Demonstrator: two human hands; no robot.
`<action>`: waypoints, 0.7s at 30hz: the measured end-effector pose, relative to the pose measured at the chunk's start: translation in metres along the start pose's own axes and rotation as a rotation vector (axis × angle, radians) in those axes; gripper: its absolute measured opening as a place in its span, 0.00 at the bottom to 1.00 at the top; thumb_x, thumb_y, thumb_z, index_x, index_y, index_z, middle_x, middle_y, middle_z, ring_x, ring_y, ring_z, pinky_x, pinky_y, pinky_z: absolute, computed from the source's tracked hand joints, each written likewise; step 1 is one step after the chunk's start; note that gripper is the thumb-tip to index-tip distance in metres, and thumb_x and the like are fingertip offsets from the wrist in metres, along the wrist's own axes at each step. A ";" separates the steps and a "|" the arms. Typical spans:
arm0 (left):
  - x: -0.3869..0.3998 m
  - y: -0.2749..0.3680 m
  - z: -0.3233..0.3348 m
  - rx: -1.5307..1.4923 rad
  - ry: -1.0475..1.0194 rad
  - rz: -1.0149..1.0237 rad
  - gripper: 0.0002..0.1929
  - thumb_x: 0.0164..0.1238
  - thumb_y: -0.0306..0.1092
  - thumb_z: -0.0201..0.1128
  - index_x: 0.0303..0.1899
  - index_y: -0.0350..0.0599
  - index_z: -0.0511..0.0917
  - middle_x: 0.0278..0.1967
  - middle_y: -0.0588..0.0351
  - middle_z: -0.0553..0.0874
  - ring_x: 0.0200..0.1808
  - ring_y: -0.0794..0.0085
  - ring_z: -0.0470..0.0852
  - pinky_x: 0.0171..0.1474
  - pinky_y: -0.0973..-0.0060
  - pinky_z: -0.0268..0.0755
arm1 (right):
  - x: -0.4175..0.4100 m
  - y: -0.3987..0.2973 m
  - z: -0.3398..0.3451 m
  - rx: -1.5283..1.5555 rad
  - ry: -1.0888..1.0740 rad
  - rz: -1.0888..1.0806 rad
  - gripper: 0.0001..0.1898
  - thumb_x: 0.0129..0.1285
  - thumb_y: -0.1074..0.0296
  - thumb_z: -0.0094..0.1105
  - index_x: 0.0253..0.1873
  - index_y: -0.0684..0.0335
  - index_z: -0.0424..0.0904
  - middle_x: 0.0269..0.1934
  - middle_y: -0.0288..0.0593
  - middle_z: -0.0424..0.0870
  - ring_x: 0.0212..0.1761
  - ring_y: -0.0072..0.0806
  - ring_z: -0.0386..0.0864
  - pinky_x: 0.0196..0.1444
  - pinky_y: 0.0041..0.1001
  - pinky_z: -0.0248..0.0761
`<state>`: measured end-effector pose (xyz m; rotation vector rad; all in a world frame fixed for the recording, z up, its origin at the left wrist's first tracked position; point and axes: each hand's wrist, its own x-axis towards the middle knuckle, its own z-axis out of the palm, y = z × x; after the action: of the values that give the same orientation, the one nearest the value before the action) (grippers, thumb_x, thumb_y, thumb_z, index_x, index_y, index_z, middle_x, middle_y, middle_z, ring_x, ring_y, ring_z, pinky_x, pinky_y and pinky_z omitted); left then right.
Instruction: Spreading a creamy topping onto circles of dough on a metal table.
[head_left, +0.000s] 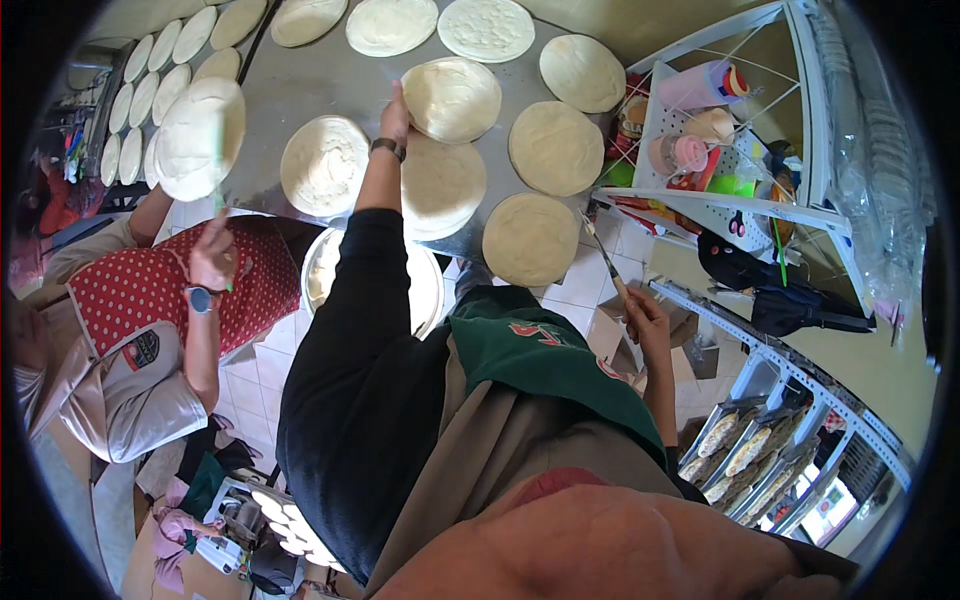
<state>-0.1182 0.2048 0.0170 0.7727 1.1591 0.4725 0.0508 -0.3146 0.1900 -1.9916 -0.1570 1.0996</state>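
My left hand (395, 116), with a dark wristwatch, grips the left edge of a flat dough round (451, 100), its fingers partly hidden. That round overlaps the far side of other dough rounds (442, 187) stacked at the near edge of the metal table (259, 161). Lower at the right, my right hand (646, 319) holds a slim wooden-handled tool (604, 259), perhaps a brush, pointing up toward the table corner. Its tip is too small to make out. Another dough round (326, 165) with a whitish, uneven top lies left of my left wrist.
More dough rounds (530, 240) line the table's right side and far edge. A large round bowl (427, 289) stands below the near edge. At left, a co-worker (142, 375) holds up a dough round (199, 139). A white wire shelf (806, 112) and a tray rack (750, 450) stand right.
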 end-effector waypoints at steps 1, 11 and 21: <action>-0.002 -0.006 -0.019 0.224 0.055 0.054 0.40 0.69 0.70 0.43 0.65 0.40 0.70 0.63 0.43 0.74 0.61 0.54 0.76 0.64 0.54 0.68 | 0.003 -0.004 0.003 0.001 -0.030 -0.025 0.16 0.70 0.64 0.58 0.59 0.61 0.78 0.25 0.32 0.76 0.17 0.12 0.65 0.17 0.15 0.54; -0.156 -0.164 -0.014 0.183 0.636 0.302 0.42 0.57 0.33 0.70 0.70 0.32 0.55 0.66 0.38 0.65 0.68 0.54 0.63 0.70 0.62 0.54 | 0.020 -0.012 0.033 -0.028 -0.121 -0.095 0.16 0.70 0.64 0.58 0.59 0.59 0.78 0.25 0.32 0.76 0.18 0.11 0.64 0.17 0.15 0.54; -0.161 -0.127 -0.022 -0.646 0.096 -0.117 0.22 0.66 0.38 0.61 0.61 0.45 0.72 0.52 0.50 0.81 0.53 0.61 0.80 0.54 0.58 0.72 | 0.020 -0.019 0.028 -0.051 -0.318 -0.227 0.16 0.70 0.63 0.57 0.59 0.60 0.78 0.25 0.32 0.76 0.16 0.11 0.64 0.17 0.15 0.54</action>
<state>-0.2016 0.0164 0.0187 0.1236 1.0437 0.7414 0.0465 -0.2762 0.1831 -1.7789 -0.5693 1.2640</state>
